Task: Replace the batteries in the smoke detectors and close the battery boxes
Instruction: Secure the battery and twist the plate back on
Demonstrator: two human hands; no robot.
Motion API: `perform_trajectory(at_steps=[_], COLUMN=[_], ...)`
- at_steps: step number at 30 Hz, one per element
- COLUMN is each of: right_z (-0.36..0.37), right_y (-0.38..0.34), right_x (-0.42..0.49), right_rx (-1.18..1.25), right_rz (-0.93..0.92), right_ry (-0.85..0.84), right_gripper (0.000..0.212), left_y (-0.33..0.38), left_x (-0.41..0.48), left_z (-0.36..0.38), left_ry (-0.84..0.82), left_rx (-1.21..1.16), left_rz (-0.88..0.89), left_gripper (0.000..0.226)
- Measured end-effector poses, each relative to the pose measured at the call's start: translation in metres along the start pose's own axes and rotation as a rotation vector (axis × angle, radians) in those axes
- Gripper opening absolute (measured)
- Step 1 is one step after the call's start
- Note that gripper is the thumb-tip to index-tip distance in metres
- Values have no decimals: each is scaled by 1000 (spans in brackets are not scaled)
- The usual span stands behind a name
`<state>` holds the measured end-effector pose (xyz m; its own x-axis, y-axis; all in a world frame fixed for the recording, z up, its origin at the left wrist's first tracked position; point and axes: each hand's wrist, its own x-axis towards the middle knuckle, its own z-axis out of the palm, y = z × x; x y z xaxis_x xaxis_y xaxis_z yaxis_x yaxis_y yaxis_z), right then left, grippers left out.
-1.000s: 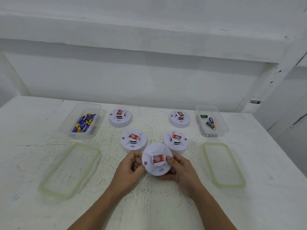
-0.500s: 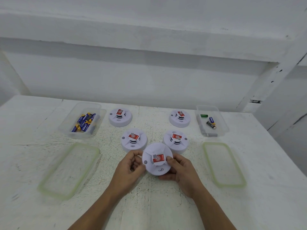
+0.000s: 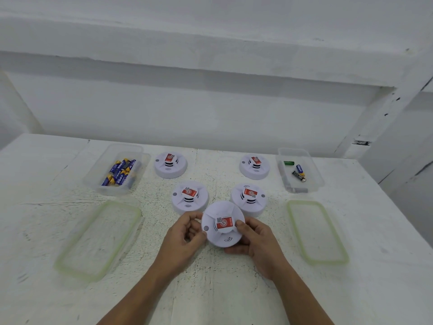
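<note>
From the head camera, a round white plastic smoke detector with a red label (image 3: 222,227) is held just above the rough white table (image 3: 210,289), close to the person and in the middle. The left hand (image 3: 185,240) grasps its left rim with curled fingers, and the right hand (image 3: 260,242) grasps the right rim, thumb resting near the label. Four more round white smoke detectors sit on the table beyond it: two near (image 3: 189,200) (image 3: 248,198) and two farther back (image 3: 170,164) (image 3: 255,165). At far left, an open clear plastic box (image 3: 98,177) holds a pile of blue and yellow batteries (image 3: 121,172); its clear lid with a green seal (image 3: 98,240) lies flat in front of it. At far right, a second clear plastic box (image 3: 314,181) holds a few loose batteries (image 3: 298,172), with its own green-edged lid (image 3: 317,232) lying nearer the person.
</note>
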<state>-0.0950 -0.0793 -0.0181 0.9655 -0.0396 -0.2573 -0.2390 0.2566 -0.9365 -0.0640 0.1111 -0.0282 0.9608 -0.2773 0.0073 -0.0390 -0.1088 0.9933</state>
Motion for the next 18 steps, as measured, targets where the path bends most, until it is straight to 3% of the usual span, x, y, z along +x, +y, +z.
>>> perform_trajectory(at_steps=[12,18], right_z=[0,-1], right_y=[0,1], right_x=[0,0], right_rx=[-1,-1], right_rz=[-3,4], right_ry=[0,17], right_gripper=[39,28], left_y=[-2,-3], left_x=[1,1], left_z=[0,0], left_ry=[9,14], left_rx=[2,7], left_rz=[1,-8], left_gripper=[33,34])
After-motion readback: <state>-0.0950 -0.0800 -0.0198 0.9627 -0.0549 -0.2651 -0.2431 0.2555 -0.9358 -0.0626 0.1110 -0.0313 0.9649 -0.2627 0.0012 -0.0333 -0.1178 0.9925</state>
